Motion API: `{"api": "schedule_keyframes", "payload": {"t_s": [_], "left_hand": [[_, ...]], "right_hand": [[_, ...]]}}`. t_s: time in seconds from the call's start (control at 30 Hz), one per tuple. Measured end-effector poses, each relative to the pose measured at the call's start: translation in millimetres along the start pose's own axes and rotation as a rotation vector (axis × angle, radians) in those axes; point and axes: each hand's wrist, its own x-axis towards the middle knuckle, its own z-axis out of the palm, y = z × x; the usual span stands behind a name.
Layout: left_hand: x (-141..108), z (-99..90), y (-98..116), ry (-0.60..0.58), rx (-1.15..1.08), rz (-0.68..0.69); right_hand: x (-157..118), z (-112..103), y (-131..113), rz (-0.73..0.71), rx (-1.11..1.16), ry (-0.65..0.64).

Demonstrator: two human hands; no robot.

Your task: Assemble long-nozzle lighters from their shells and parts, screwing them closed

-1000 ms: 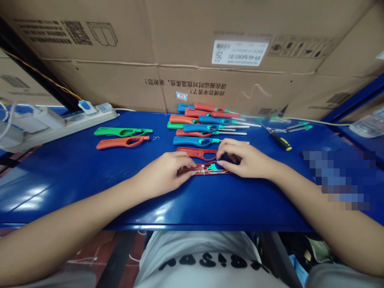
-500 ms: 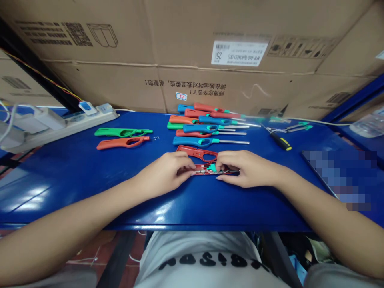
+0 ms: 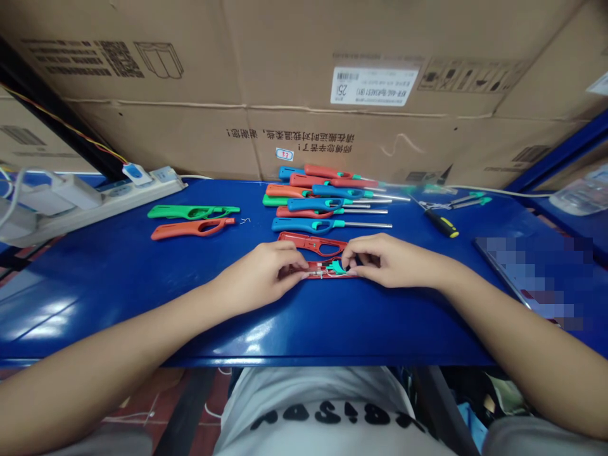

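Note:
A red lighter shell half [image 3: 313,277] lies on the blue table, its inside facing up, with a teal trigger [image 3: 338,267] and thin wires in it. My left hand [image 3: 270,272] closes its fingers on the shell's left end. At the other end, my right hand [image 3: 384,259] has its fingers curled over the shell beside the trigger; its fingertips partly cover that end. Just behind them rests a second red shell half [image 3: 308,242], also hollow side up, apart from the first.
Assembled lighters [image 3: 308,225] in several colours lie in a stack behind. To the left are a green shell [image 3: 190,211] and an orange shell [image 3: 190,228], near a power strip [image 3: 118,196]. A screwdriver [image 3: 441,223] and a blurred-out flat device [image 3: 522,278] lie right. Cardboard boxes [image 3: 285,76] stand behind.
My right hand has shifted slightly up, its thumb now closer to the fingers at the shell's right end. The left hand keeps its hold. The whole view has moved a little.

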Motion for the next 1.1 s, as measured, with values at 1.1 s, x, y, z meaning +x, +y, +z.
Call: {"api": "schedule_keyframes", "payload": {"t_s": [1.1], "left_hand": [[5,-4.9,-8,0.099,0.144,0.173]], "right_hand": [[8,2,8,0.184,0.410,0.177]]}}
